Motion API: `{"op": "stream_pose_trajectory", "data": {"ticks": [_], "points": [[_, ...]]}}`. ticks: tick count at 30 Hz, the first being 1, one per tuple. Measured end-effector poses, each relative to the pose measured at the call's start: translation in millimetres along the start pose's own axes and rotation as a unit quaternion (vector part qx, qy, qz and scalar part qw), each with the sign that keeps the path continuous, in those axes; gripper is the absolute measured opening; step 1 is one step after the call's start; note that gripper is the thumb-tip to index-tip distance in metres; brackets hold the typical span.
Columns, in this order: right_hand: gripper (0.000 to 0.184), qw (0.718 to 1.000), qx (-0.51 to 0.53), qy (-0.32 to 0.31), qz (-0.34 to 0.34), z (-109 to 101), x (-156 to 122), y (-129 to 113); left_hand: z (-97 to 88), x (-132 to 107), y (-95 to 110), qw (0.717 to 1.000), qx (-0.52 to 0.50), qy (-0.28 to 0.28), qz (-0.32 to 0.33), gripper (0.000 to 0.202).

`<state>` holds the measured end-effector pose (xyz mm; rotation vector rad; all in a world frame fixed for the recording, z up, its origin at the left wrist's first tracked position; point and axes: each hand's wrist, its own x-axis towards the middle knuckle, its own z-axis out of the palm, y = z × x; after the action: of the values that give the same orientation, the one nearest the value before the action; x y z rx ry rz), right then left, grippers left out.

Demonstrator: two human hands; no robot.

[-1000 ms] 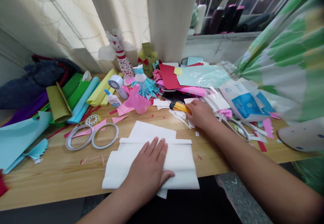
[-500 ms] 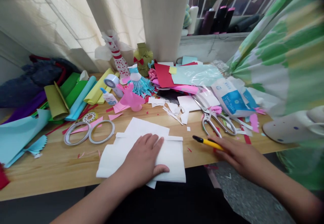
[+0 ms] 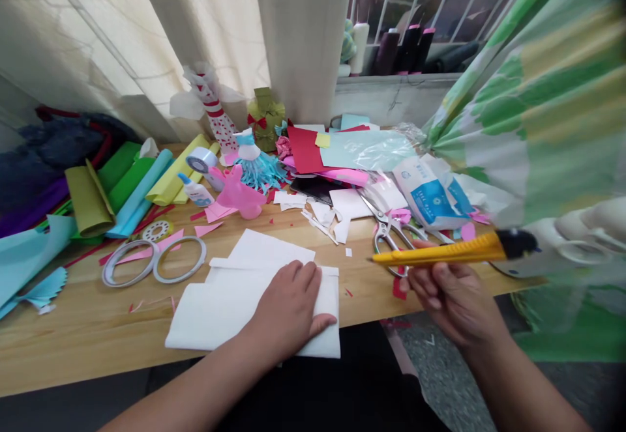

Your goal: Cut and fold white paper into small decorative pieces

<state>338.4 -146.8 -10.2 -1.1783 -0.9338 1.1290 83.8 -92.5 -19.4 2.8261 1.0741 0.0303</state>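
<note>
My left hand (image 3: 293,311) lies flat on folded white paper (image 3: 215,305) at the table's front edge, fingers stretched out and thumb apart. Under the fold, another white sheet (image 3: 268,247) sticks out on the far side. In my right hand (image 3: 454,298), raised at the table's front right, is a yellow utility knife (image 3: 440,254) with a black end, held between thumb and fingers. Its narrow tip points left and the black end right. Behind the knife, partly hidden by it, lie metal scissors (image 3: 384,230).
Two tape rings (image 3: 180,259) lie left of the paper. Beyond are a glue bottle (image 3: 195,191), a pink paper piece (image 3: 241,194), rolled coloured paper (image 3: 139,194) and paper scraps (image 3: 320,214). A white-and-blue packet (image 3: 433,194) and a spotted white container (image 3: 548,243) are at right.
My right hand has lifted and turned the utility knife, so its black end now points right instead of left. My left hand stays on the paper. The view has shifted slightly right.
</note>
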Motion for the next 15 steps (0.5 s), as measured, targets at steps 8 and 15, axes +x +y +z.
{"op": "stream_pose_trajectory", "data": {"ticks": [8, 15], "points": [[0.047, 0.988, -0.078, -0.136, 0.01, -8, -20, 10, 7.7, -9, -15, 0.998, -0.016, 0.011, 0.054, 0.07], [0.07, 0.979, -0.056, -0.153, 0.121, 8, -34, 16, 2.4, -5, -6, 0.999, -0.027, -0.007, 0.029, 0.079]]}}
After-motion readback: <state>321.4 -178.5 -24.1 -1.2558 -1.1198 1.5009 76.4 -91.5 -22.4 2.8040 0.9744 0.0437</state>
